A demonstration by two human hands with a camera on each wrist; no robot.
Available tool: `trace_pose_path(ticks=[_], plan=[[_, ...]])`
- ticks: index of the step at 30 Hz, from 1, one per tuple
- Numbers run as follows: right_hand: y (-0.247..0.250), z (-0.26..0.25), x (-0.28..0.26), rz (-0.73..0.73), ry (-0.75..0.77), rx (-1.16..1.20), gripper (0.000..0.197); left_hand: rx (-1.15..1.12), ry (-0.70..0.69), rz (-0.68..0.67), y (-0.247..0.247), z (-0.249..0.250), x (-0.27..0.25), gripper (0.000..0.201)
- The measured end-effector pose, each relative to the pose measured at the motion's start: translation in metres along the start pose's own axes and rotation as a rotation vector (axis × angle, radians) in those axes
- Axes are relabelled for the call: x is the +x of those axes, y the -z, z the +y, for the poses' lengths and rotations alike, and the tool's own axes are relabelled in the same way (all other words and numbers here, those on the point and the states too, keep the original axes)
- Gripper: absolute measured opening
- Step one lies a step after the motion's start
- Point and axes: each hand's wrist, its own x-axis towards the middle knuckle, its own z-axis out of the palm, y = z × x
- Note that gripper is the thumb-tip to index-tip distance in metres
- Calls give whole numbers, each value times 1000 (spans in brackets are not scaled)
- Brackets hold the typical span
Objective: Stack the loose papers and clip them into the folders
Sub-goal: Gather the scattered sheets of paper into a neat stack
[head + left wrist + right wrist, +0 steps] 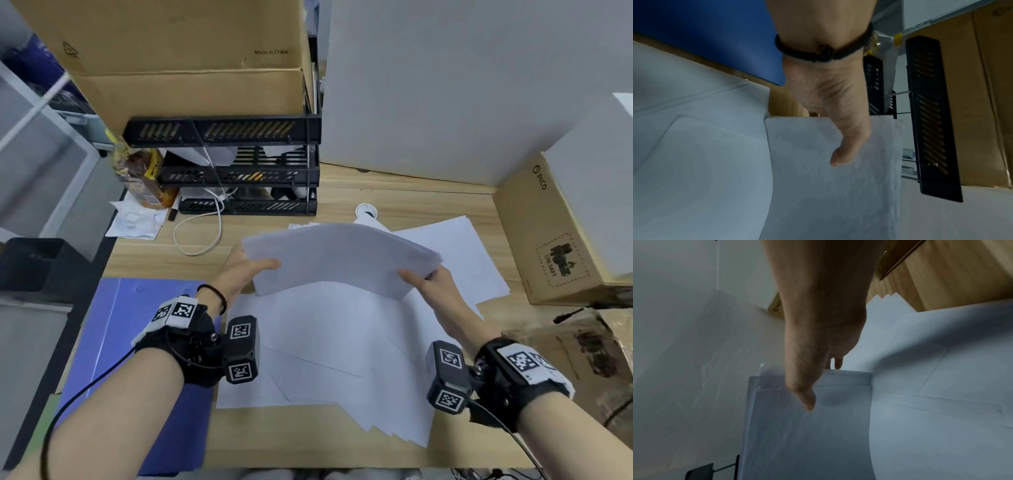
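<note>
A stack of white papers is held above the desk, bowed upward in the middle. My left hand grips its left end, thumb on top, fingers hidden underneath. My right hand grips the right end, thumb on top. Below the stack, several loose white sheets lie fanned out over the wooden desk. A blue folder lies flat and closed at the near left, under my left forearm.
A black three-tier paper tray stands at the back left with a cardboard box on top. A white cable loops in front of it. A brown PICO box sits at the right, a white board behind.
</note>
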Motion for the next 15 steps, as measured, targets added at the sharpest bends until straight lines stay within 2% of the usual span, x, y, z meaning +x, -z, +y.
trace_pose_path(ticks=[3,5,8,12,15], plan=[[-6,12,3,64,-39,7,34,45,20,8,-2,-1,-3,46],[-15,14,5,47,-60,-5,37,56,32,-11,-7,-2,-3,49],[-15,13,4,0,-50,-23,44,58,46,-23,-11,-2,-3,44],[3,18,9,-3,-60,-80,35,134,-3,-60,-1,3,-3,35],[-5,18,8,-9,-48,-42,30,139,-6,14,-6,-2,0,30]])
